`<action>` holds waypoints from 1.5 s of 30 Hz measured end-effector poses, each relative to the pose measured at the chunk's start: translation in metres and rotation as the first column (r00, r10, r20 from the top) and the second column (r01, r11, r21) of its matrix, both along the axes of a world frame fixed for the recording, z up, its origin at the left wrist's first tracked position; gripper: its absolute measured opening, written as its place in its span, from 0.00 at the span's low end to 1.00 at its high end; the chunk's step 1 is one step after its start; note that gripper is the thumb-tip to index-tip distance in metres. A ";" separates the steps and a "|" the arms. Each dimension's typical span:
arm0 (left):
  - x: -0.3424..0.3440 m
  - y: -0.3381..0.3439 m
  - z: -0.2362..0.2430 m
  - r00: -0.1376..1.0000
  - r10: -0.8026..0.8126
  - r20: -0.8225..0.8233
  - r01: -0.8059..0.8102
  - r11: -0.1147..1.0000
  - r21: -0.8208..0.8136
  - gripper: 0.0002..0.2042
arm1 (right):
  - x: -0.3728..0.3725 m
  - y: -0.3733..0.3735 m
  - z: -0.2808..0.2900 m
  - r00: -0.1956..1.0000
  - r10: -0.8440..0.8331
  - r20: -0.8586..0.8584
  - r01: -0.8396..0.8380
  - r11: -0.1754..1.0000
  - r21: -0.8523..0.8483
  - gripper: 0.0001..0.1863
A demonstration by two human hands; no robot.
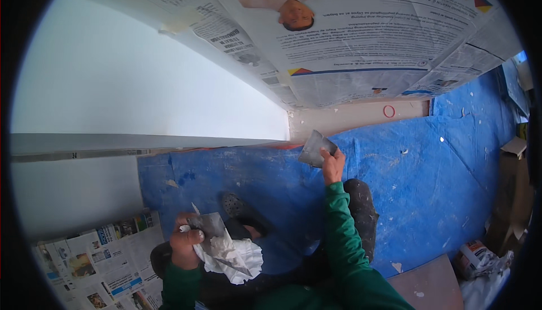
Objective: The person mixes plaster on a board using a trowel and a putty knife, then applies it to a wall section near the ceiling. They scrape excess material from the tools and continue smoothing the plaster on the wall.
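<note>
My right hand (333, 166), stretched forward, is closed on a thin, grey, roughly square scraper blade (314, 147). The thumb presses on its face. The blade stands over a blue sheet, near the foot of the white wall. Lower left, over my lap, my left hand (185, 242) is closed around a flat grey plate (210, 225). A crumpled white wrapping (243, 258) with what looks like white putty hangs from that same grip. Its folds hide part of the plate. White smears mark my left thumb.
A white panel (141, 78) rises on the left, meeting a newspaper-covered surface (361, 33) above. Blue sheeting (429, 180) with white flecks covers the floor. More newspaper (113, 259) lies lower left. A cardboard box (511, 191) and a plastic-wrapped tub (476, 258) stand at right.
</note>
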State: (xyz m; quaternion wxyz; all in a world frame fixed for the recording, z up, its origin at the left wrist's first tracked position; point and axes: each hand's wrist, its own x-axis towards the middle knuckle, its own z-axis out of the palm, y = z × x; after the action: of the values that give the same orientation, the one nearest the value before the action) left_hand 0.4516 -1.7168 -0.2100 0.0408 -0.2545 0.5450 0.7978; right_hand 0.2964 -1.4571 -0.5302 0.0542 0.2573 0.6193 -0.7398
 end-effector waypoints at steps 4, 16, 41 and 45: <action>-0.002 0.007 0.004 1.000 -0.004 -0.013 0.005 1.000 0.005 0.08 | -0.004 -0.022 0.026 0.982 0.190 0.006 -0.185 0.950 0.251 0.15; -0.014 0.028 0.010 0.998 0.048 -0.030 -0.046 0.998 0.040 0.08 | -0.072 -0.101 0.025 0.820 0.553 0.144 -0.515 0.605 0.608 0.15; -0.004 0.003 -0.005 0.991 -0.053 -0.125 0.077 0.977 0.198 0.23 | -0.076 -0.103 0.037 0.835 0.541 0.105 -0.455 0.569 0.686 0.14; -0.005 0.005 -0.005 0.990 -0.055 -0.129 0.079 0.979 0.188 0.23 | -0.086 -0.099 0.032 0.842 0.530 0.103 -0.459 0.600 0.655 0.12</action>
State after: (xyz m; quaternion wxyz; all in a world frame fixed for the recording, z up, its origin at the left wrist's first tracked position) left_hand 0.4461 -1.7114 -0.2147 0.0587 -0.1812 0.4749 0.8592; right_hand 0.2108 -1.5562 -0.4984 0.1312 0.0397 0.8868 -0.4413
